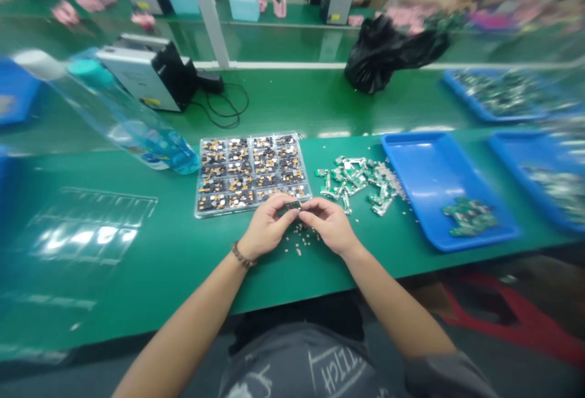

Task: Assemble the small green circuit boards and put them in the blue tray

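Work item: a small, dark, flat oblong piece (293,205), held up between both hands above the green, smooth-topped desk (183,276). Material and fine markings too small to read.

Key relation: the piece sits directly at the fingers, between left hand (265,225) and right hand (329,225). Long axis runs roughly crosswise, from one hand to the other. Neither hand is clearly nearer; both meet at it.

Finger state: left thumb and forefinger closed on the left end. Right thumb and forefinger brought together at the right end, judged to be gripping it too; exact contact there is hard to resolve.

Pose: forearms converge from lower left and lower right, wrists low, thumbs toward the body, fingers curled inward. Brown beaded bracelet (243,255) on the left wrist.

Surroundings: clear plastic compartment tray (197,209) of small black, orange and white parts just beyond the hands, its near right edge partly covered by them. Small pale chips (298,251) scattered beneath. To the right, a loose pile of green-and-silver circuit boards (350,174), then a shallow blue plastic tray (418,166) with more boards inside.
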`<state>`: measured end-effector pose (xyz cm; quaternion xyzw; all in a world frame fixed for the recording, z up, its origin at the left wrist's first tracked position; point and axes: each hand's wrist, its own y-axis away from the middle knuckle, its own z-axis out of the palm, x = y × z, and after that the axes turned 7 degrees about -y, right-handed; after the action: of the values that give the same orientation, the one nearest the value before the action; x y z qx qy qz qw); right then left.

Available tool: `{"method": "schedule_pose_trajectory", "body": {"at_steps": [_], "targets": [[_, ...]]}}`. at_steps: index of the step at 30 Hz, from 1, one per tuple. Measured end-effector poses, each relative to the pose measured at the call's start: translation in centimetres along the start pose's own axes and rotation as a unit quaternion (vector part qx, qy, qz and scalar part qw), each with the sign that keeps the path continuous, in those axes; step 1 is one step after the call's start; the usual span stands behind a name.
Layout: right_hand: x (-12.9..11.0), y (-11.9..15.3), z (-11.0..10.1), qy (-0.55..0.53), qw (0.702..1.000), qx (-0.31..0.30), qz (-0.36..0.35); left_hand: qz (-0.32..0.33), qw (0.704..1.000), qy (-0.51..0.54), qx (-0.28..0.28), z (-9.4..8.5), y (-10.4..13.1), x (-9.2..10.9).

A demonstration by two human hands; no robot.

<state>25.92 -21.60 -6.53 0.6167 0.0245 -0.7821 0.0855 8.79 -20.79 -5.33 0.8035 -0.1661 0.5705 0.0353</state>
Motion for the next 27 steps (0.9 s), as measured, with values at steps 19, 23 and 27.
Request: {"method": "schedule_pose_trajectory", "body": {"at_steps": [19, 23, 27], "targets": [[-3.1, 0.8, -6.2, 0.261, 0.941, 0.157, -0.148, -0.087, 0.986, 0.135, 0.052, 1.2, 0.4, 0.1], [-6.6, 3.9, -16.7, 0.429, 0.812, 0.377, -0.116, -0.074, 0.994, 0.035, 0.071, 1.3, 0.7, -0.1], [-7.7, 8.9, -24.3, 0.521, 0.728, 0.445, -0.007, -0.070, 0.996, 0.019, 0.048, 1.5, 0.7, -0.2]]}}
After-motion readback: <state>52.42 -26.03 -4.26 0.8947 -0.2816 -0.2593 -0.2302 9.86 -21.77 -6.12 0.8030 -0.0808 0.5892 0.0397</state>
